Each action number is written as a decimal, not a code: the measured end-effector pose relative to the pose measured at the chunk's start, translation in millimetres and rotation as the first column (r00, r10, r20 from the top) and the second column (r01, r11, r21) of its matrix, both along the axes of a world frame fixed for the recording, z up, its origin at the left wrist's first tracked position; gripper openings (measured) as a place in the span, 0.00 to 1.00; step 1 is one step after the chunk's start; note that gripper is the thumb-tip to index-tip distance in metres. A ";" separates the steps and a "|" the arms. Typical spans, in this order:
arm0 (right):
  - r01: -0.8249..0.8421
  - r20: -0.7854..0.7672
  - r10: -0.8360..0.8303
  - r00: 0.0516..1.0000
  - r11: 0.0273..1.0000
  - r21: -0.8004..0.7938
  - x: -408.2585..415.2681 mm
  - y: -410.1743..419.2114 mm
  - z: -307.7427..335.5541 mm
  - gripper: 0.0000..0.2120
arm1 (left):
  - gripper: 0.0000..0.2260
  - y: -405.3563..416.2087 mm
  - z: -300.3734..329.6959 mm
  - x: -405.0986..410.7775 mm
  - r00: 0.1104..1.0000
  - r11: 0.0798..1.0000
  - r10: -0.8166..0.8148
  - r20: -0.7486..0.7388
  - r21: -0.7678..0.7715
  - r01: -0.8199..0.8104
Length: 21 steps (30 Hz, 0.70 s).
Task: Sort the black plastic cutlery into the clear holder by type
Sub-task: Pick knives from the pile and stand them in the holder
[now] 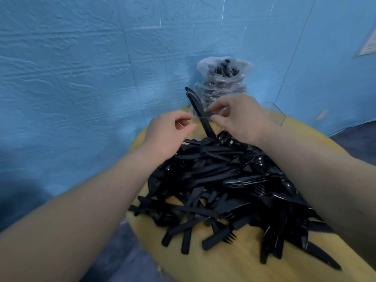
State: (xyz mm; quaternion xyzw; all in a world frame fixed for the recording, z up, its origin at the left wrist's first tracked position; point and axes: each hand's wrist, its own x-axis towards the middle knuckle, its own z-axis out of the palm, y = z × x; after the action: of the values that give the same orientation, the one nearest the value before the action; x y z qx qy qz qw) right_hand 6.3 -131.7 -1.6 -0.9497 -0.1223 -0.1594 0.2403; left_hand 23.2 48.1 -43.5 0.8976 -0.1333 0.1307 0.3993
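Knives stand upright in the clear holder (203,119) behind the heap of black plastic cutlery (223,180) on the yellow table (234,261); a plastic bag (223,78) holds more. Left hand (168,131) pinches the holder's rim; right hand (238,117) pinches a knife (198,110).

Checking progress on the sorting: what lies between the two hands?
In the head view, one upright black knife stands between the left hand and right hand.

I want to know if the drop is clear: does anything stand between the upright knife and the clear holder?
Nothing visible: the knife already stands inside the clear holder, with both hands at its front rim.
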 end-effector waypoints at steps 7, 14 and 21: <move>-0.113 -0.068 0.104 0.992 0.983 -0.142 -92.7 0.5 -32.4 0.10 | 0.09 28.4 -31.8 -93.8 0.997 0.993 0.020 0.073 0.114 -0.028; -0.088 0.018 0.102 0.995 0.920 -0.383 -113.1 12.3 -63.5 0.13 | 0.31 45.4 -79.2 -153.6 0.989 0.937 0.143 -0.041 0.328 -0.122; 0.002 0.040 0.020 0.999 0.878 -0.478 -101.3 30.2 -72.9 0.14 | 0.35 40.5 -75.9 -134.7 0.991 0.901 0.082 -0.102 0.434 -0.030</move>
State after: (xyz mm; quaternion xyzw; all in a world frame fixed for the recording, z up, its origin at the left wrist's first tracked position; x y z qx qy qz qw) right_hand -95.0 -101.5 -74.5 -0.9753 -0.1675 -0.1439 -0.0035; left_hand -111.4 88.6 -119.4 0.9733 -0.1091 0.0561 0.1942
